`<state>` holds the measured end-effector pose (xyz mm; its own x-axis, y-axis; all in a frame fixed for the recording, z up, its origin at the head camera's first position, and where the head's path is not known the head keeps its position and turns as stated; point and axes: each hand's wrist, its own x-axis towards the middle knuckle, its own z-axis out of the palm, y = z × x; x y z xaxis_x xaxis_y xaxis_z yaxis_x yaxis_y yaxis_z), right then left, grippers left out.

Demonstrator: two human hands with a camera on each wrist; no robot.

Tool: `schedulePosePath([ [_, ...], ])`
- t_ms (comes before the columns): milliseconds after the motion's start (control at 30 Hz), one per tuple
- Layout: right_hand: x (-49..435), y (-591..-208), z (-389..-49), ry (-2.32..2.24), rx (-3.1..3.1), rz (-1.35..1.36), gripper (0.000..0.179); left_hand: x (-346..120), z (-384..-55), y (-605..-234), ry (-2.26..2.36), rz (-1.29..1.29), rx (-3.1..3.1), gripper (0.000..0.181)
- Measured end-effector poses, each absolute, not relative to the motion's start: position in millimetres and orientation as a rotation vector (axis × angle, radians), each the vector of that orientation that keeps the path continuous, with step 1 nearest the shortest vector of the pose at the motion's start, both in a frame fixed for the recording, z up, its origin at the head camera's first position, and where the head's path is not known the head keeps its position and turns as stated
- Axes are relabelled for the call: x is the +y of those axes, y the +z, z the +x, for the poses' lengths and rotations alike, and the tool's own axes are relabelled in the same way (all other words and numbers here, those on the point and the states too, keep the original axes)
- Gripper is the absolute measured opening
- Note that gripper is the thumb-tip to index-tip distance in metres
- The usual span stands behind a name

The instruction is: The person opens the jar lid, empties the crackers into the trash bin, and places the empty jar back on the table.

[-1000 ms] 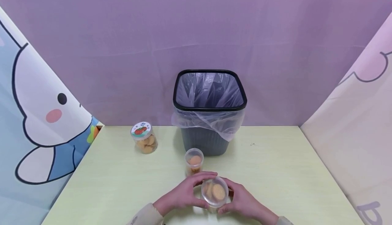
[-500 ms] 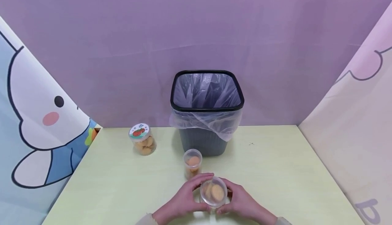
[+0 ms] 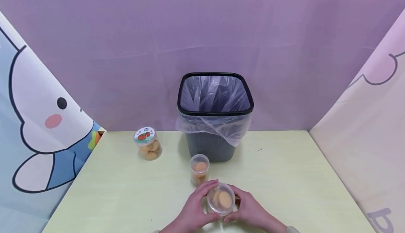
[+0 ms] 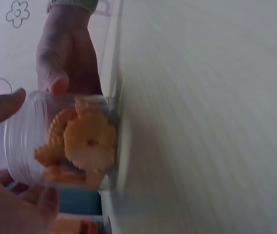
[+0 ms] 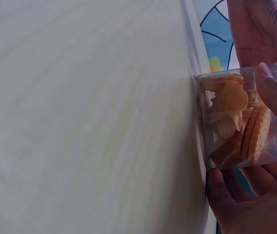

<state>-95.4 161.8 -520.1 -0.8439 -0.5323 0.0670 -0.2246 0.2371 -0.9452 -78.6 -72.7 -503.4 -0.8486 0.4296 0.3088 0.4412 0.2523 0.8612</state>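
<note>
Head view: clear biscuit jar (image 3: 221,200) upright between both hands, neither plainly nearer; long axis vertical. Left hand (image 3: 193,207) curls round its upper end; right hand (image 3: 250,208) grips lower side. Narrower jar (image 3: 199,173) just beyond left fingertips.

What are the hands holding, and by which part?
A clear biscuit jar: the left hand holds it round the upper part, the right hand round its opposite side.
</note>
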Motion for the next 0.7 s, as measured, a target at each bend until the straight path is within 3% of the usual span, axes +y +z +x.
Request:
schedulePosePath([
  [400,162,-518,-96,-1.604,2.274,-0.676,0.085,-59,-68,-503,-1.553,-0.703,-2.519,0.084],
  [700,162,-521,-96,-1.575,2.282,-0.656,0.088,-66,-69,-501,-1.582,-0.735,-2.547,0.089],
])
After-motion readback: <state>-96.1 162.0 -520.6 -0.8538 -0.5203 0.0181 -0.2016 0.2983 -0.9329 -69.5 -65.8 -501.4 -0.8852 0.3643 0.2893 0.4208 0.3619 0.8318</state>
